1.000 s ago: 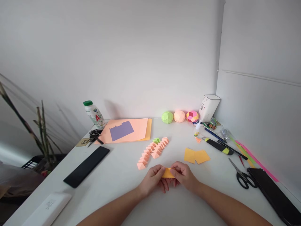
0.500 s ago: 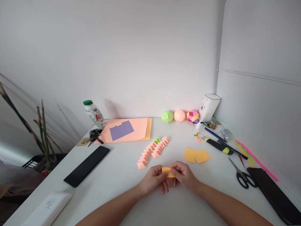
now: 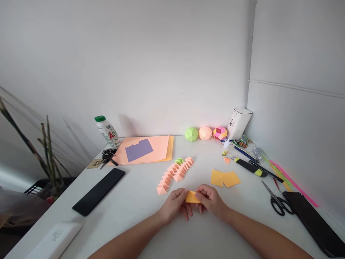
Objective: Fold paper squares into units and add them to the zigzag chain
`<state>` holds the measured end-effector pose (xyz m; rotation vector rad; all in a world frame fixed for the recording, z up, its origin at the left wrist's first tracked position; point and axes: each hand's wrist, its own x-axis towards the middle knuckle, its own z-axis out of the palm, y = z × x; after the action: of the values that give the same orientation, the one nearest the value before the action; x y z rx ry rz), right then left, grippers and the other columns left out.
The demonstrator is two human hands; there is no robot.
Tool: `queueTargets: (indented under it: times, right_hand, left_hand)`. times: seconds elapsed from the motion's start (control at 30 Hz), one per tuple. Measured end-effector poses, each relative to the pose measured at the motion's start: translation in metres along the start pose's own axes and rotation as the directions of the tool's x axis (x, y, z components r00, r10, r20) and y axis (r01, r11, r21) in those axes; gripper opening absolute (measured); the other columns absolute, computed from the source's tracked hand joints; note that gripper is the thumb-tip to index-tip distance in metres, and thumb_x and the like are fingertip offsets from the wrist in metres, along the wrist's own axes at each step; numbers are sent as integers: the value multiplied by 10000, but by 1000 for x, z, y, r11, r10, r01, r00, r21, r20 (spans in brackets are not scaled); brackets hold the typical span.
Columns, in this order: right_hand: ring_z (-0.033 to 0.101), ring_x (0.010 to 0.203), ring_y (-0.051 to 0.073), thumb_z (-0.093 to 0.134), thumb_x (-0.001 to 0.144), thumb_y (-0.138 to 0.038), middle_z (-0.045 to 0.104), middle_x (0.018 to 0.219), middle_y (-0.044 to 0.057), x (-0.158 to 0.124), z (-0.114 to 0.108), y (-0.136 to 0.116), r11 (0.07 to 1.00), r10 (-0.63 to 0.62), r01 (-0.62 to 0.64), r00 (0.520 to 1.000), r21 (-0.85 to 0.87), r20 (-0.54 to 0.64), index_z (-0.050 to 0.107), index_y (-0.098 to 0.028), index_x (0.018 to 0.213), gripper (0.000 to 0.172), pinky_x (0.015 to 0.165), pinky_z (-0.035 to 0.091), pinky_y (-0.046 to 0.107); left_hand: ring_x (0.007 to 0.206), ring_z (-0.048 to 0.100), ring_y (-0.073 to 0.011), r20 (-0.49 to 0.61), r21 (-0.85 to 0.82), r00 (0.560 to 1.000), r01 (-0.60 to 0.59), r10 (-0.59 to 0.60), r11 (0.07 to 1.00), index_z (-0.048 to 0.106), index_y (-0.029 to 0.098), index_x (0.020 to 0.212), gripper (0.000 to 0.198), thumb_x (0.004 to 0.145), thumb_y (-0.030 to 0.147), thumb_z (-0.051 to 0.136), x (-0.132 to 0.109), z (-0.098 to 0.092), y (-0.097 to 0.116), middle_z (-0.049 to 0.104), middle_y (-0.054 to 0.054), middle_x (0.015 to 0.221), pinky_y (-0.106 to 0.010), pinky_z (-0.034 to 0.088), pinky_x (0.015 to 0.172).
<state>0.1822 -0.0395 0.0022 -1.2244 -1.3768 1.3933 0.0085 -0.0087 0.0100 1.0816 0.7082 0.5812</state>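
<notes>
Between my two hands is a small orange-yellow piece of paper point(image 3: 192, 197), apparently folded into a narrow rectangle. My left hand point(image 3: 175, 204) pinches its left end between thumb and fingers. On the other end, my right hand point(image 3: 211, 200) grips it the same way, thumb on top. Beyond my right hand lie two square orange-yellow paper pieces point(image 3: 231, 178), side by side on the white table point(image 3: 151, 230). Past my left hand are two rows of folded peach paper units point(image 3: 165, 181), with a few green folded units point(image 3: 179, 160) at the far end of one.
Along the back wall sit green point(image 3: 191, 134), peach point(image 3: 205, 133) and multicoloured point(image 3: 220, 133) paper balls. Scissors point(image 3: 277, 201), a cutter knife point(image 3: 249, 166) and a black case point(image 3: 315, 223) lie right. Peach sheets point(image 3: 159, 144), a bottle point(image 3: 107, 132) and a black slab point(image 3: 99, 191) are left.
My left thumb has moved left off the middle of the paper to its left end, showing more of its surface. My right hand has hardly moved.
</notes>
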Motion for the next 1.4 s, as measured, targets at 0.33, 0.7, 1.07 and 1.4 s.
queueTargets:
  times: [0.33, 0.7, 1.07, 1.4]
  right_hand:
    - [513, 404, 89, 524, 820, -466, 562, 569, -36, 0, -1, 2, 1000, -4, 4, 1000, -3, 23, 507, -171, 782, 297, 415, 402, 204]
    - [494, 389, 84, 545, 806, -456, 519, 527, -57, 0, 0, 1, 1000, 4, -4, 1000, -4, -3, 500, -174, 754, 290, 399, 384, 197]
    - [519, 570, 103, 585, 791, -328, 544, 730, -29, -2, 1, -3, 999, -24, 19, 994, 46, 108, 429, -214, 1036, 313, 555, 415, 230]
    - [452, 540, 90, 532, 676, -79, 467, 654, -65, -1, 6, 5, 999, 29, -30, 998, 26, 59, 457, -223, 1063, 421, 520, 341, 208]
  left_hand:
    - [468, 606, -140, 30, 32, 999, 24, -25, 999, 497, 147, 762, 371, 766, 512, 567, -1, -2, -1, 656, -51, 674, -217, 448, 383]
    - [355, 549, -113, 167, 177, 972, 135, -165, 975, 621, 107, 766, 350, 787, 450, 555, 1, -7, 2, 604, -17, 518, -186, 390, 308]
    - [311, 506, -94, 7, 182, 995, 97, -100, 979, 492, 159, 730, 386, 758, 540, 544, -2, 1, -9, 582, 21, 488, -173, 364, 286]
    - [308, 483, -88, -30, 233, 996, 89, -85, 968, 471, 166, 778, 416, 742, 577, 528, -4, 7, -12, 571, 39, 485, -178, 337, 288]
